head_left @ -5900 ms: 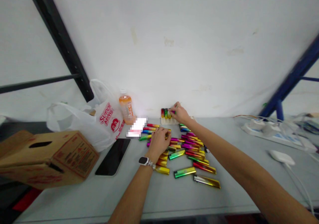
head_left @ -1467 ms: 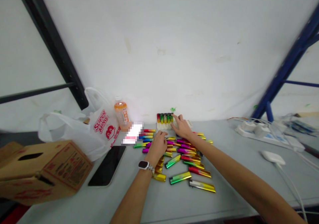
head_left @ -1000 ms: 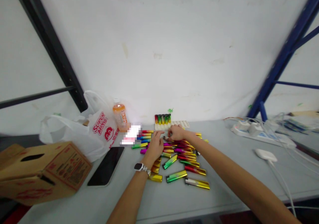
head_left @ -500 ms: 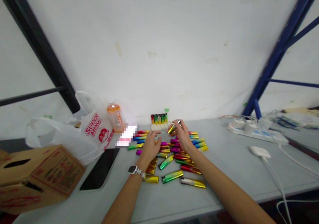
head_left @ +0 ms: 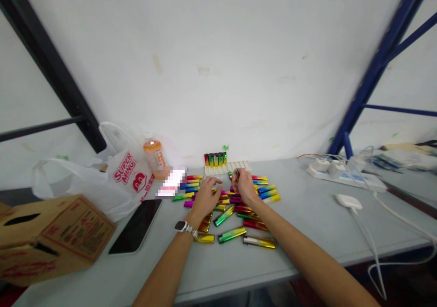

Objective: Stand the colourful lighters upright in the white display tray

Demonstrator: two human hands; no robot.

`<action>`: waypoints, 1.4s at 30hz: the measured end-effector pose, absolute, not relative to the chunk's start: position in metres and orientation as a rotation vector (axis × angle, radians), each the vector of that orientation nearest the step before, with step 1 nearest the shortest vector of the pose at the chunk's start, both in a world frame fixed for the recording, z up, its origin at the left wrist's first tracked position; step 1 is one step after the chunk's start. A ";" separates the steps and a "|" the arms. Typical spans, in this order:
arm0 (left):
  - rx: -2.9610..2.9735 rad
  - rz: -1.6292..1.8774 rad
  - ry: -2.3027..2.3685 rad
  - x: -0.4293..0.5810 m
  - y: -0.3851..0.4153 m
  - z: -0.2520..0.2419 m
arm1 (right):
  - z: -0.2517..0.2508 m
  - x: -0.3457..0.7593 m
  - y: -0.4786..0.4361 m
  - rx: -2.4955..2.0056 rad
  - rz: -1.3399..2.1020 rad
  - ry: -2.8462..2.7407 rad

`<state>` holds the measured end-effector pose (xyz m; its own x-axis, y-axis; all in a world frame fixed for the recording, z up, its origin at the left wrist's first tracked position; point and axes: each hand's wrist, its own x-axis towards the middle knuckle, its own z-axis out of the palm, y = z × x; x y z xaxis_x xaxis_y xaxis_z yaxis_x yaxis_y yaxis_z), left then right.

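My right hand (head_left: 244,184) is closed around a lighter (head_left: 236,174); its metal end shows at the fingertips and the palm hides most of its body. It hovers over the far right part of the pile, near the white tray. My left hand (head_left: 206,197), with a watch (head_left: 181,226) on its wrist, rests over the left of the pile with fingers apart and nothing visible in them. Shiny lighters in many colours lie around both hands, among them a green one (head_left: 232,235) and a silver-gold one (head_left: 259,242). Several lighters (head_left: 215,159) stand upright at the left end of the white holed tray (head_left: 235,167).
To the left are a cardboard box (head_left: 51,239), a white plastic bag (head_left: 85,184), a black phone (head_left: 135,227), an orange drink bottle (head_left: 154,154) and a lit screen (head_left: 172,183). A power strip (head_left: 348,177) and a white charger (head_left: 348,201) with cables lie to the right.
My right hand has turned, and the lighter in it now points differently, with less of its gold body showing. The white tray is less covered. My left hand stays nearly in place.
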<state>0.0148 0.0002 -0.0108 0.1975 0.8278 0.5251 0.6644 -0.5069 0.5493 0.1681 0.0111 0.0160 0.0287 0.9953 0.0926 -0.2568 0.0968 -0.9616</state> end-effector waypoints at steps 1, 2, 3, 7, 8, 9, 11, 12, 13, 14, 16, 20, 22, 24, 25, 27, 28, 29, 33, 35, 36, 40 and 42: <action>2.269 1.197 1.434 0.015 0.000 -0.011 | 0.015 0.168 0.011 -0.951 1.236 -1.054; 2.270 1.195 1.432 0.015 0.000 -0.010 | 0.014 0.168 0.011 -0.937 1.247 -1.051; 2.269 1.194 1.431 0.015 0.000 -0.010 | 0.013 0.168 0.011 -0.913 1.269 -1.041; 2.258 1.176 1.426 0.015 -0.001 -0.010 | 0.009 0.168 0.010 -0.783 1.412 -1.002; 2.257 1.172 1.423 0.015 -0.001 -0.010 | 0.009 0.168 0.010 -0.767 1.431 -1.008; 2.258 1.169 1.419 0.015 -0.001 -0.010 | 0.008 0.168 0.010 -0.761 1.438 -1.019; 2.267 1.172 1.415 0.015 -0.001 -0.010 | 0.007 0.167 0.010 -0.776 1.424 -1.042; 2.273 1.174 1.415 0.016 -0.002 -0.010 | 0.007 0.167 0.010 -0.792 1.408 -1.052; 2.280 1.173 1.415 0.016 -0.002 -0.010 | 0.007 0.167 0.010 -0.814 1.388 -1.063; 2.285 1.172 1.417 0.016 -0.002 -0.010 | 0.006 0.167 0.010 -0.838 1.363 -1.077; 2.290 1.170 1.420 0.016 -0.002 -0.010 | 0.006 0.166 0.010 -0.894 1.301 -1.109; 2.290 1.175 1.412 0.016 -0.002 -0.011 | 0.007 0.167 0.009 -0.980 1.217 -1.157; 2.294 1.171 1.412 0.016 -0.003 -0.011 | 0.008 0.167 0.009 -0.969 1.220 -1.142; 2.304 1.158 1.421 0.016 -0.003 -0.010 | 0.008 0.166 0.010 -0.913 1.271 -1.097; 2.312 1.148 1.431 0.016 -0.004 -0.009 | 0.008 0.165 0.010 -0.872 1.300 -1.078; 2.336 1.122 1.469 0.015 -0.005 -0.007 | 0.008 0.163 0.010 -0.796 1.319 -1.087; 2.350 1.103 1.499 0.014 -0.005 -0.005 | 0.007 0.163 0.010 -0.772 1.302 -1.116; 2.363 1.079 1.534 0.013 -0.006 -0.004 | 0.007 0.164 0.010 -0.760 1.272 -1.159; 2.380 0.977 1.695 0.005 -0.008 -0.001 | 0.005 0.171 0.017 -0.803 1.023 -1.398; 2.375 0.923 1.758 0.000 -0.008 0.000 | 0.005 0.178 0.026 -0.871 0.796 -1.508; 2.371 0.895 1.780 -0.001 -0.008 0.000 | 0.006 0.181 0.032 -0.910 0.695 -1.547; 2.346 0.819 1.809 -0.005 -0.006 -0.001 | 0.013 0.190 0.061 -1.011 0.569 -1.639; 2.354 0.804 1.782 -0.006 -0.004 -0.003 | 0.016 0.192 0.078 -1.030 0.533 -1.694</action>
<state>-0.0057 -0.0040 -0.0030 0.1848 0.9160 0.3560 0.8732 -0.3193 0.3682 0.1917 0.0779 0.0162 -0.0952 0.8360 0.5404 0.3754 0.5329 -0.7583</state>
